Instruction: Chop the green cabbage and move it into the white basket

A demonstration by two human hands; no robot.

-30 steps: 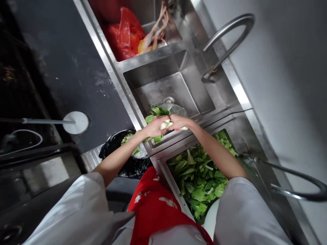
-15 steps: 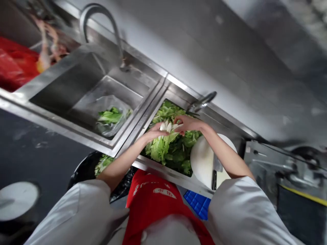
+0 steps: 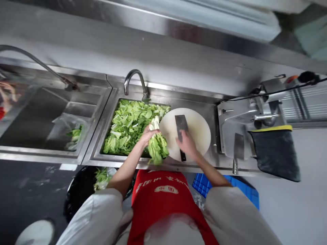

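Observation:
My left hand [image 3: 147, 135] is closed around a bunch of leafy greens [image 3: 157, 148], white stem ends up and leaves hanging toward me, over the right edge of the leaf-filled sink. On the round white cutting board [image 3: 200, 136] lies a cleaver [image 3: 181, 123], its dark handle pointing toward me. My right hand [image 3: 188, 144] is over the cleaver where blade and handle meet, thumb and fingers apart; whether it touches the cleaver I cannot tell. Cut greens [image 3: 127, 119] fill the sink [image 3: 98, 154] left of the board.
A faucet [image 3: 136, 75] arches behind the greens. The left basin [image 3: 33, 112] holds a plastic bag [image 3: 68, 126] with some greens. A black-lined bin [image 3: 74, 194] stands below. To the right are another cleaver [image 3: 239, 146], a dark cloth [image 3: 276, 153] and a blue crate [image 3: 245, 190].
The view has swung to the right and levelled. My right hand has left the greens and moved to the cleaver on the board. My left hand keeps the bunch, now nearer the board.

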